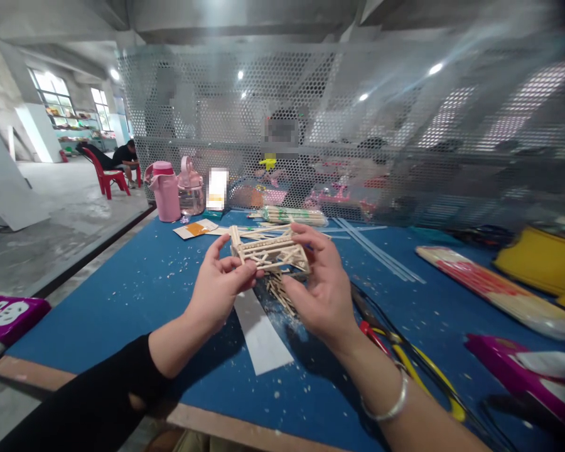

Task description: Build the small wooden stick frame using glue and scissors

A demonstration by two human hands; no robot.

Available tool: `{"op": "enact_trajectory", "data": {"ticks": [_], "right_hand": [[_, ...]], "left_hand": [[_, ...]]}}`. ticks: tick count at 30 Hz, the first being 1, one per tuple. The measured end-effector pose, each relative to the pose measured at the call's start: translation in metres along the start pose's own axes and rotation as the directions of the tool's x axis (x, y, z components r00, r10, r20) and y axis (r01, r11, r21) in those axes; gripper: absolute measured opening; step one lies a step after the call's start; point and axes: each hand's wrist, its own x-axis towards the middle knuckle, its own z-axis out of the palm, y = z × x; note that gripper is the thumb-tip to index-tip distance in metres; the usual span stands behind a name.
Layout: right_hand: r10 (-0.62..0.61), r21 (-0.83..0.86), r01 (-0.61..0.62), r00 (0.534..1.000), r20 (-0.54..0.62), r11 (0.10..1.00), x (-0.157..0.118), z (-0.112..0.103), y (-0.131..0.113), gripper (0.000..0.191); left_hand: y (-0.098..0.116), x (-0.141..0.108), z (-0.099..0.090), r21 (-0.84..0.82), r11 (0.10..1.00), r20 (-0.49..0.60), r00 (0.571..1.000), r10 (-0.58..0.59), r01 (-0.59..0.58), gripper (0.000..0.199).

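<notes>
A small frame built of thin wooden sticks (pixel 268 251) is held up above the blue table. My left hand (pixel 223 276) pinches its left end between thumb and fingers. Around its right end curve the fingers of my right hand (pixel 322 279), with the thumb below, apart from the fingertips. Under the frame lies a pile of short sticks (pixel 281 295). A white paper strip (pixel 263 339) lies on the table in front of the pile.
Pliers with yellow handles (pixel 414 364) and a dark cable lie right of my right hand. Bagged sticks (pixel 494 285), a yellow container (pixel 541 257) and purple packs (pixel 522 370) are further right. Behind stand a pink flask (pixel 166 194) and perforated screen (pixel 207 94). A person (pixel 127 160) sits far left.
</notes>
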Motion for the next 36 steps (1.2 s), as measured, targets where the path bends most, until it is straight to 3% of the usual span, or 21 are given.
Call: {"op": "enact_trajectory", "data": {"ticks": [3, 6, 8, 10, 12, 14, 16, 18, 21, 23, 25, 28, 32, 34, 36], "right_hand": [[0.037, 0.001, -0.038, 0.981, -0.19, 0.999, 0.0, 0.0, -0.001, 0.038], [0.201, 0.053, -0.196, 0.901, -0.385, 0.979, -0.001, 0.0, -0.008, 0.013], [0.381, 0.131, -0.357, 0.868, -0.319, 0.925, -0.005, 0.004, -0.014, 0.029], [0.499, 0.163, -0.478, 0.856, -0.132, 0.863, -0.01, 0.01, -0.019, 0.04], [0.545, 0.158, -0.545, 0.837, 0.042, 0.824, -0.013, 0.019, -0.023, 0.038], [0.551, 0.167, -0.565, 0.825, 0.125, 0.808, -0.012, 0.025, -0.023, 0.031], [0.523, 0.173, -0.533, 0.846, 0.105, 0.828, -0.008, 0.027, -0.023, 0.028], [0.417, 0.098, -0.417, 0.909, 0.021, 0.904, -0.004, 0.024, -0.021, 0.026], [0.083, -0.127, -0.086, 0.996, -0.028, 0.988, 0.0, 0.018, -0.018, 0.011], [-0.103, -0.255, 0.115, 0.993, 0.059, 0.96, 0.003, 0.015, -0.015, 0.017], [-0.18, -0.347, 0.232, 0.968, 0.174, 0.909, 0.006, 0.015, -0.012, 0.025], [-0.198, -0.415, 0.295, 0.945, 0.261, 0.861, 0.009, 0.015, -0.011, 0.025], [-0.275, -0.391, 0.356, 0.929, 0.248, 0.849, 0.008, 0.009, -0.017, 0.022], [-0.317, -0.401, 0.332, 0.942, 0.106, 0.854, 0.008, 0.004, -0.021, 0.018], [-0.283, -0.419, 0.206, 0.95, -0.13, 0.884, 0.008, -0.002, -0.022, 0.011]], "left_hand": [[0.001, 0.001, 0.0, -0.028, 0.999, -0.007, 1.0, -0.019, 0.019, 0.078], [0.003, 0.001, 0.002, -0.075, 0.996, -0.045, 0.997, -0.056, 0.053, 0.072], [0.005, 0.002, 0.003, -0.109, 0.991, -0.073, 0.994, -0.08, 0.072, 0.068], [0.007, 0.002, 0.003, -0.139, 0.987, -0.089, 0.992, -0.095, 0.082, 0.065], [0.008, 0.003, 0.003, -0.169, 0.982, -0.093, 0.991, -0.1, 0.084, 0.063], [0.009, 0.003, 0.002, -0.192, 0.977, -0.087, 0.99, -0.106, 0.088, 0.06], [0.008, 0.003, 0.003, -0.205, 0.974, -0.078, 0.99, -0.116, 0.098, 0.058], [0.008, 0.003, 0.003, -0.212, 0.972, -0.075, 0.99, -0.123, 0.105, 0.057], [0.005, 0.002, 0.002, -0.222, 0.971, -0.069, 0.992, -0.108, 0.09, 0.058], [0.003, 0.003, 0.001, -0.227, 0.971, -0.052, 0.995, -0.089, 0.075, 0.058], [0.001, 0.003, 0.0, -0.228, 0.972, -0.032, 0.997, -0.072, 0.063, 0.06], [-0.001, 0.003, -0.001, -0.224, 0.973, -0.01, 0.998, -0.059, 0.056, 0.063], [0.001, 0.001, 0.001, -0.191, 0.98, -0.037, 0.998, -0.06, 0.051, 0.067], [0.004, 0.0, 0.002, -0.171, 0.984, -0.08, 0.994, -0.067, 0.053, 0.069], [0.005, -0.001, 0.001, -0.158, 0.986, -0.109, 0.992, -0.07, 0.052, 0.071]]}}
